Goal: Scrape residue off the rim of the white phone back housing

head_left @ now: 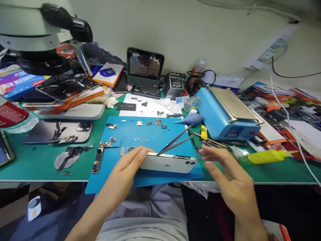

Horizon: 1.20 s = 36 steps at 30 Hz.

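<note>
My left hand (131,164) is closed around the left end of a white smartphone (168,163), its fingers partly hidden behind it. The phone stands tilted on its long edge over the blue mat, its back with the two camera lenses facing me. A pair of dark tweezers (174,143) rises from the phone's upper edge beside my left thumb, its two arms spreading to the upper right. Whether my left fingers pinch the tweezers I cannot make out. To the right of the phone, my right hand (232,175) is raised with its fingers apart and nothing in it.
Small phone parts (139,123) and screws are scattered over the blue mat (112,177). A dark phone housing (37,132) lies left, under a microscope (47,40). A blue heating station (215,117), a blower bulb (192,118) and a yellow bottle (265,156) are at the right.
</note>
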Tool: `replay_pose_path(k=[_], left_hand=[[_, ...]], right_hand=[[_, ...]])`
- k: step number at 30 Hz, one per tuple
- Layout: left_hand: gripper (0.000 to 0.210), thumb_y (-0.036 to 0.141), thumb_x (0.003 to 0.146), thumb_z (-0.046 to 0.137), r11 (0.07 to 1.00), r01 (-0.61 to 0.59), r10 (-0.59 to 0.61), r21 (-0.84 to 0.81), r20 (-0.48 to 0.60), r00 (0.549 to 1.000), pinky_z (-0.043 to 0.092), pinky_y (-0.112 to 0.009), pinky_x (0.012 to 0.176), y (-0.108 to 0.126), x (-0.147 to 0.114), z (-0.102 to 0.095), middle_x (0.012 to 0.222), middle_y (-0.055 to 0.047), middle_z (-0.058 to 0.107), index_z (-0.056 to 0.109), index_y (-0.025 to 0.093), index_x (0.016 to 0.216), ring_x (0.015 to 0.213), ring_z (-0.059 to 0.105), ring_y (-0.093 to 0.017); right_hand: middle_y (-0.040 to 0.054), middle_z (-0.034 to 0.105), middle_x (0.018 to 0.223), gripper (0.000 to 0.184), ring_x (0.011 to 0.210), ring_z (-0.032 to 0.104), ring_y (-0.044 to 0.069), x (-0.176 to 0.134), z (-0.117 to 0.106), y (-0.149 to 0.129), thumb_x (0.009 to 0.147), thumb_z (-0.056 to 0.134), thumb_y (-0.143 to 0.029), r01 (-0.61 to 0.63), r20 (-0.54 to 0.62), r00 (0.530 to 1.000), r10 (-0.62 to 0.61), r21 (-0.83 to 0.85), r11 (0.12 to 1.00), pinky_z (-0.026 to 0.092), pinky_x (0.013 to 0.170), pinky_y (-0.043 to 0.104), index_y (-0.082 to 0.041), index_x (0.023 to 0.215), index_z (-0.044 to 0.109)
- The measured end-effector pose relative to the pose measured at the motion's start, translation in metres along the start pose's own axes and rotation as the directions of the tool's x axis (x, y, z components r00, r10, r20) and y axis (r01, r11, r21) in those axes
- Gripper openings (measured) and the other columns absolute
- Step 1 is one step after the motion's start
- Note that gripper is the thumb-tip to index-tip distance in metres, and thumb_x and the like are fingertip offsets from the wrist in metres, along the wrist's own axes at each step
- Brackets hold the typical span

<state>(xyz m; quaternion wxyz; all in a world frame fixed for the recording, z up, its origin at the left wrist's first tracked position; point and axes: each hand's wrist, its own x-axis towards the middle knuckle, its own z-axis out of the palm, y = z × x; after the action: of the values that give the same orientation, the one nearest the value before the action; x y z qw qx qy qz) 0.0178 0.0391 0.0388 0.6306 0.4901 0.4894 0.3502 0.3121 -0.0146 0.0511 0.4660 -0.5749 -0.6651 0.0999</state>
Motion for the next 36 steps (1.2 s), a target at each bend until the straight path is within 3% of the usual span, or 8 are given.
replay_pose_path(k=[3, 7, 13, 17, 21, 26, 29, 36], left_hand=[[0.047, 0.071, 0.105, 0.066, 0.999, 0.021, -0.024, -0.04, -0.073, 0.997, 0.05, -0.029, 0.095, -0.005, 0.003, 0.009, 0.11, -0.003, 0.077, 0.086, 0.029, 0.109, 0.109, 0.063, -0.024], [0.049, 0.072, 0.102, 0.07, 0.995, 0.036, -0.047, -0.098, -0.114, 0.992, 0.056, -0.031, 0.095, -0.012, 0.008, 0.018, 0.117, -0.006, 0.08, 0.088, 0.027, 0.111, 0.108, 0.067, -0.025], [0.057, 0.077, 0.099, 0.071, 0.996, 0.07, -0.079, -0.06, -0.159, 0.984, 0.06, -0.03, 0.088, -0.013, 0.009, 0.02, 0.122, -0.007, 0.082, 0.086, 0.025, 0.116, 0.101, 0.071, -0.024], [0.049, 0.068, 0.108, 0.063, 1.0, -0.005, 0.01, 0.021, -0.21, 0.978, 0.057, -0.032, 0.101, -0.006, 0.003, 0.027, 0.141, -0.007, 0.079, 0.081, 0.028, 0.132, 0.125, 0.071, -0.028], [0.043, 0.062, 0.112, 0.058, 0.981, -0.172, 0.186, 0.085, -0.194, 0.963, 0.053, -0.037, 0.117, 0.001, -0.002, 0.035, 0.147, -0.005, 0.078, 0.077, 0.035, 0.139, 0.144, 0.067, -0.029], [0.034, 0.064, 0.105, 0.074, 0.935, -0.319, 0.345, 0.153, -0.194, 0.918, 0.057, -0.037, 0.115, 0.003, 0.004, 0.04, 0.132, -0.003, 0.084, 0.085, 0.035, 0.117, 0.133, 0.074, -0.028], [0.029, 0.06, 0.106, 0.075, 0.923, -0.352, 0.379, 0.152, -0.219, 0.899, 0.061, -0.036, 0.109, -0.003, 0.011, 0.044, 0.117, -0.001, 0.085, 0.085, 0.033, 0.1, 0.12, 0.078, -0.026], [0.024, 0.05, 0.107, 0.074, 0.904, -0.401, 0.424, 0.145, -0.213, 0.88, 0.067, -0.027, 0.104, -0.025, 0.016, 0.035, 0.106, 0.003, 0.083, 0.081, 0.034, 0.091, 0.112, 0.081, -0.02]], right_hand=[[0.001, 0.083, 0.123, 0.02, 0.111, 0.081, 0.016, -0.014, 0.004, 0.006, 0.112, 0.073, -0.033, -0.046, 0.046, 0.998, 0.046, -0.005, 0.999, 0.066, 0.096, 0.022, -0.034, 0.127, 0.086], [0.0008, 0.083, 0.121, 0.021, 0.109, 0.081, 0.017, -0.019, 0.013, 0.01, 0.112, 0.073, -0.034, -0.091, -0.016, 0.996, 0.092, 0.05, 0.995, 0.066, 0.095, 0.023, -0.035, 0.127, 0.087], [0.003, 0.082, 0.104, 0.019, 0.074, 0.076, 0.014, -0.012, 0.023, 0.018, 0.11, 0.075, -0.041, -0.193, -0.024, 0.979, 0.201, 0.186, 0.963, 0.062, 0.063, 0.022, -0.028, 0.113, 0.088], [0.0027, 0.077, 0.085, 0.025, 0.065, 0.073, 0.014, -0.007, 0.027, 0.022, 0.106, 0.077, -0.047, -0.249, 0.015, 0.967, 0.256, 0.286, 0.925, 0.059, 0.055, 0.019, -0.025, 0.109, 0.087], [0.001, 0.072, 0.075, 0.027, 0.058, 0.069, 0.013, -0.005, 0.03, 0.025, 0.106, 0.077, -0.049, -0.284, 0.059, 0.957, 0.283, 0.385, 0.878, 0.06, 0.054, 0.017, -0.024, 0.11, 0.085], [0.0028, 0.074, 0.086, 0.026, 0.062, 0.071, 0.013, -0.009, 0.035, 0.027, 0.107, 0.075, -0.049, -0.287, 0.067, 0.955, 0.288, 0.435, 0.853, 0.061, 0.054, 0.018, -0.023, 0.108, 0.082], [0.004, 0.076, 0.097, 0.024, 0.068, 0.072, 0.013, -0.013, 0.035, 0.027, 0.11, 0.071, -0.045, -0.284, 0.072, 0.957, 0.28, 0.424, 0.86, 0.061, 0.059, 0.019, -0.024, 0.111, 0.082], [0.0031, 0.076, 0.107, 0.019, 0.079, 0.073, 0.011, -0.021, 0.033, 0.027, 0.114, 0.064, -0.035, -0.274, 0.105, 0.962, 0.253, 0.385, 0.881, 0.06, 0.065, 0.02, -0.027, 0.12, 0.08]])
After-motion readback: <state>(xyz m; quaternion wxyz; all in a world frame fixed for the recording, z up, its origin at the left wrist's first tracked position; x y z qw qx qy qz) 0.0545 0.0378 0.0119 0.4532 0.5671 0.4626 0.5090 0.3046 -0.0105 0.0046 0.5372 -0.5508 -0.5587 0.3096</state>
